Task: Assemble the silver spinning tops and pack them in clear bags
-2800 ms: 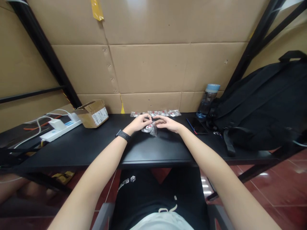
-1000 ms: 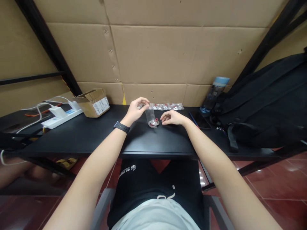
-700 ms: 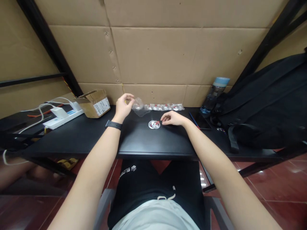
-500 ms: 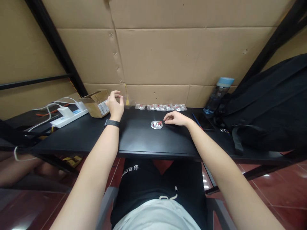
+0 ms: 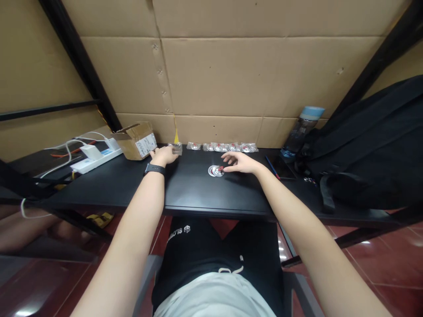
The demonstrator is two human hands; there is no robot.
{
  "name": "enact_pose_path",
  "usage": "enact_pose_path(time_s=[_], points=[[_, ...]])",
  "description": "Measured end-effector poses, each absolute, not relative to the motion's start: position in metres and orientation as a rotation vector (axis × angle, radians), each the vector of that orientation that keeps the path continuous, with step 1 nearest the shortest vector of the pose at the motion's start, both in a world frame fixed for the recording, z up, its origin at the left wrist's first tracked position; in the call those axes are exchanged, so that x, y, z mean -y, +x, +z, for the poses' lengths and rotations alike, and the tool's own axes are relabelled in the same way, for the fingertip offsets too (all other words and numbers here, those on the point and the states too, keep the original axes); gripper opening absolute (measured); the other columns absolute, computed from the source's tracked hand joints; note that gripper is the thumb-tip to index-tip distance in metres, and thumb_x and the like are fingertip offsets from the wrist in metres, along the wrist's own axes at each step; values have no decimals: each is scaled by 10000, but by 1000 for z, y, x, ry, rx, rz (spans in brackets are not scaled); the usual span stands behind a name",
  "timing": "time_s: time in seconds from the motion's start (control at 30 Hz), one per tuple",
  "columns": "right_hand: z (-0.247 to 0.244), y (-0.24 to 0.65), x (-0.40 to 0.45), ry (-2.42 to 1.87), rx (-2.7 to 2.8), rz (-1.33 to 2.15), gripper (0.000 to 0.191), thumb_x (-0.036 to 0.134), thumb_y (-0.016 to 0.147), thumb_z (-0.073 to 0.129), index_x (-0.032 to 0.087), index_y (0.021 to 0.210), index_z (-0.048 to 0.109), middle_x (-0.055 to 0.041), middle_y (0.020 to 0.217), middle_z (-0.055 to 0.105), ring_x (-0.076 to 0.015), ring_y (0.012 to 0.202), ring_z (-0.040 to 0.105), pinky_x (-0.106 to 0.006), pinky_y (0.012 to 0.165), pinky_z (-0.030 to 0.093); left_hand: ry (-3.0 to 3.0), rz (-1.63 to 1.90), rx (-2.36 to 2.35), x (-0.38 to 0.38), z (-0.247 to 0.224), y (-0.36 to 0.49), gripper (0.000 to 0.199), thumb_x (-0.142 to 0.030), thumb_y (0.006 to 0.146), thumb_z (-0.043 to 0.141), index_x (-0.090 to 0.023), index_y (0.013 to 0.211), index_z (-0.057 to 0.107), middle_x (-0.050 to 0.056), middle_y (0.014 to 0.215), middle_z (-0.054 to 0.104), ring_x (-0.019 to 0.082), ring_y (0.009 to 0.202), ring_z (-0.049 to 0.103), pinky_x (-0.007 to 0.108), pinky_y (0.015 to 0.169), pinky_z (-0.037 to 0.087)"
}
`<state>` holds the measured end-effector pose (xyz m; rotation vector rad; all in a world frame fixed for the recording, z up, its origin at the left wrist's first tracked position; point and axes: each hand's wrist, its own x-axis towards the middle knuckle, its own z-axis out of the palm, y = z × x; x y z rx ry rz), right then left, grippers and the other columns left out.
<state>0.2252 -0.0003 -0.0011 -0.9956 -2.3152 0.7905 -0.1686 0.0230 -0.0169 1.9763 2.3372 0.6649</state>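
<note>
My left hand (image 5: 164,156), with a dark wristband, reaches low over the black table beside the cardboard box. Its fingertips are closed on a small clear plastic bag (image 5: 177,149) by the back edge. Two overlapping silver discs (image 5: 217,171) lie at the middle of the table, the upper one with a red part on it. Over their right side is my right hand (image 5: 240,163), thumb tip at the red part and the other fingers spread above. I cannot tell whether the thumb touches it. Behind stands a row of bagged silver discs (image 5: 228,147) with red parts.
An opened cardboard box (image 5: 135,143) and a white power strip (image 5: 95,162) with plugged cables stand on the left. To the right are a pen (image 5: 271,166), a blue-lidded bottle (image 5: 302,130) and a black backpack (image 5: 370,149). Cardboard panels (image 5: 214,79) wall the back.
My left hand has come down from a raised position beside the box, bringing the clear bag to the table's back. My right hand has moved slightly left, fingers spreading over the discs.
</note>
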Motion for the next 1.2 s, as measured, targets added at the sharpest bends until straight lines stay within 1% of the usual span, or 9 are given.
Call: enact_pose_path(time_s=[0.1, 0.23, 0.4, 0.53, 0.63, 0.73, 0.83, 0.93, 1.2], points=[[-1, 218, 5, -968, 2383, 717, 672, 472, 641, 928, 234, 1234, 720, -97, 1188, 716, -255, 1033, 663, -379, 902, 551, 1928, 501, -2273, -25, -17, -171, 481, -636, 733, 720, -367, 1128, 779, 146, 1310, 713, 547, 1286, 508, 748, 1007, 324], [-2, 209, 9, -962, 2427, 612, 680, 472, 617, 941, 218, 1209, 723, -95, 1152, 708, -247, 979, 650, -376, 891, 533, 1890, 516, -2326, -26, -19, -170, 523, -691, 786, 642, -316, 1121, 783, 201, 1325, 687, 582, 1344, 436, 786, 1003, 294], [-3, 197, 15, -1026, 2443, 511, 835, 544, 601, 934, 200, 1298, 629, -88, 1097, 692, -226, 899, 648, -332, 796, 518, 1947, 718, -2370, -22, -19, -166, 500, -613, 837, 632, -287, 1198, 751, 202, 1481, 572, 545, 1375, 397, 762, 1046, 294], [-2, 190, 22, -1055, 2505, 428, 716, 459, 684, 894, 193, 1285, 610, -64, 1021, 696, -210, 867, 664, -304, 768, 486, 2177, 762, -2208, -16, -14, -143, 408, -514, 852, 647, -310, 1190, 752, 172, 1453, 594, 517, 1371, 394, 720, 1047, 321], [0, 188, 26, -1047, 2540, 324, 646, 434, 721, 867, 198, 1268, 618, -64, 1027, 698, -212, 882, 671, -299, 768, 469, 2242, 563, -2117, -13, -13, -122, 462, -545, 870, 620, -349, 1276, 723, 121, 1526, 558, 525, 1442, 320, 756, 1090, 258], [1, 187, 29, -1038, 2554, 286, 644, 461, 724, 861, 190, 1258, 621, -61, 1018, 699, -218, 893, 678, -300, 765, 467, 2073, 238, -2191, -11, -15, -108, 676, -680, 923, 453, -349, 1503, 555, 91, 1654, 415, 515, 1520, 229, 753, 1149, 197], [0, 187, 28, -1029, 2563, 324, 590, 432, 758, 835, 192, 1253, 621, -44, 982, 704, -210, 897, 692, -287, 755, 468, 1972, 117, -2253, -9, -15, -108, 797, -728, 944, 324, -308, 1618, 389, 113, 1701, 317, 489, 1526, 268, 698, 1184, 218], [-2, 188, 26, -1041, 2573, 311, 548, 408, 767, 829, 214, 1241, 634, -30, 969, 717, -209, 902, 697, -284, 760, 470, 1954, 103, -2267, -6, -11, -118, 793, -714, 944, 338, -327, 1637, 339, 121, 1710, 289, 474, 1504, 335, 686, 1183, 243], [1, 185, 32, -1117, 2602, 185, 565, 508, 811, 791, 230, 1277, 635, -94, 1129, 737, -245, 957, 709, -306, 771, 492, 1870, 130, -2335, -6, -11, -137, 746, -699, 941, 375, -318, 1577, 455, 143, 1695, 312, 478, 1512, 307, 686, 1164, 274]])
